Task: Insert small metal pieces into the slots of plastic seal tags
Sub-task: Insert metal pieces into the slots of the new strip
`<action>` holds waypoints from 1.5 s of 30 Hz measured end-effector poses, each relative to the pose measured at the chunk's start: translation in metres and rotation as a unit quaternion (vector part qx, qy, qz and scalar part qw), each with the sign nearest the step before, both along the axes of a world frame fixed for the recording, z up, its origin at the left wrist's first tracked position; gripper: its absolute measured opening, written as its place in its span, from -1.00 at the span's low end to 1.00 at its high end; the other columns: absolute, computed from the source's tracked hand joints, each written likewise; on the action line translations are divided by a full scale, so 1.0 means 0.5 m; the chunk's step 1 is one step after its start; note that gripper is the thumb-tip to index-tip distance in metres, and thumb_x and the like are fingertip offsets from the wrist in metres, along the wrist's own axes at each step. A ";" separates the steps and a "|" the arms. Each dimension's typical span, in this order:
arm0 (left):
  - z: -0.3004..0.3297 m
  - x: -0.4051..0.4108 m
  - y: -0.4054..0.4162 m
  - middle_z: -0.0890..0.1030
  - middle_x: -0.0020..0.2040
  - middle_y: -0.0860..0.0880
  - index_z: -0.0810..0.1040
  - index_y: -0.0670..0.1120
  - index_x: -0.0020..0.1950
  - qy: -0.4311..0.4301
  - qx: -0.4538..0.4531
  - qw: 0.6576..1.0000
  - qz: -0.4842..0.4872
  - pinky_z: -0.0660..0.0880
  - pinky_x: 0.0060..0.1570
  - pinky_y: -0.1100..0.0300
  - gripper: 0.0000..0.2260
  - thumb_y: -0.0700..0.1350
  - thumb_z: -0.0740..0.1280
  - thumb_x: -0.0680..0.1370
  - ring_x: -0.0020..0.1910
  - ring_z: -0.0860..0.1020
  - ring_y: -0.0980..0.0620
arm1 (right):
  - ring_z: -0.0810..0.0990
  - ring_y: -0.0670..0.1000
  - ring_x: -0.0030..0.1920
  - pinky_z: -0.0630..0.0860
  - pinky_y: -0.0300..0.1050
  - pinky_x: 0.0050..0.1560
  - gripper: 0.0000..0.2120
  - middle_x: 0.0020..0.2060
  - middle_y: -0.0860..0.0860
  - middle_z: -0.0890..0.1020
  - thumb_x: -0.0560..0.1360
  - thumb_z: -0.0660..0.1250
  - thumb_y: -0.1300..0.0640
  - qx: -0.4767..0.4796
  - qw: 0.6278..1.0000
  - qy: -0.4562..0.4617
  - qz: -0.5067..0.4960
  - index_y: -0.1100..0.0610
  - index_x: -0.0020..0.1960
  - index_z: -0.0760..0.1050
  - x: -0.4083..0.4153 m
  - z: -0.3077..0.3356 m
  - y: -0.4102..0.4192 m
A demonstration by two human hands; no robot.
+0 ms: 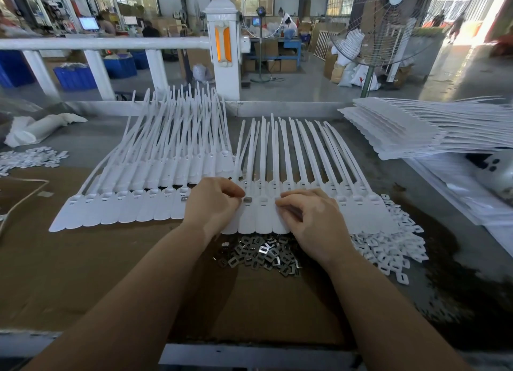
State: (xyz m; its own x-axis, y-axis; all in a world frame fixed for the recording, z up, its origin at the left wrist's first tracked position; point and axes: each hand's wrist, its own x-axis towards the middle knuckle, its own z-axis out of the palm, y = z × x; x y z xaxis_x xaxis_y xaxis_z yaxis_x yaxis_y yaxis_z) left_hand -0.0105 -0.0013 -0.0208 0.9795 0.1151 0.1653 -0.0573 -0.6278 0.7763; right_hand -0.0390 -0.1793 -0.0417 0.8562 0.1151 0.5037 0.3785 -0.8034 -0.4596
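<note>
A row of white plastic seal tags [265,209] lies flat on the cardboard, their long tails fanning away from me. A second overlapping row [119,209] lies to the left. My left hand [213,204] has curled fingers and pinches a small metal piece [247,200] at the slot of one tag. My right hand [311,218] rests on the neighbouring tags with fingers bent, its fingertips pressing on a tag head. A heap of grey metal pieces [261,252] lies just in front of the tags, between my wrists.
A pile of small white plastic caps [388,248] lies at the right. Stacked sheets of joined tags [422,129] sit at the far right. More white caps [30,158] and a rolled white bag [39,129] lie at the left. A white railing [111,44] runs behind the table.
</note>
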 end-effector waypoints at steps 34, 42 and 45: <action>0.033 -0.074 0.007 0.54 -0.17 0.21 0.65 0.19 -0.19 0.044 0.184 0.929 -0.318 0.43 0.02 0.30 -0.92 0.00 0.48 0.38 -0.09 0.48 0.27 | 0.45 -0.09 0.11 0.33 -0.10 0.22 -0.84 0.03 -0.09 0.63 0.49 0.34 0.08 0.010 1.000 -0.006 -0.010 0.04 0.04 0.64 0.002 -0.005 0.003; 0.028 -0.070 0.002 0.53 -0.17 0.22 0.68 0.13 -0.09 0.029 0.216 0.926 -0.310 0.42 0.05 0.23 -0.91 0.04 0.42 0.44 -0.09 0.49 0.22 | 0.46 -0.07 0.10 0.36 -0.06 0.21 -0.84 0.02 -0.10 0.63 0.49 0.34 0.09 0.008 1.000 -0.006 -0.008 0.05 0.03 0.64 0.001 -0.003 0.003; 0.025 -0.066 0.000 0.51 -0.16 0.22 0.65 0.10 -0.10 0.023 0.216 0.929 -0.300 0.38 -0.03 0.29 -0.92 0.03 0.36 0.49 -0.12 0.46 0.29 | 0.45 -0.09 0.10 0.35 -0.08 0.21 -0.83 0.03 -0.10 0.63 0.50 0.33 0.08 0.008 1.000 -0.002 -0.007 0.05 0.04 0.63 -0.001 -0.002 0.003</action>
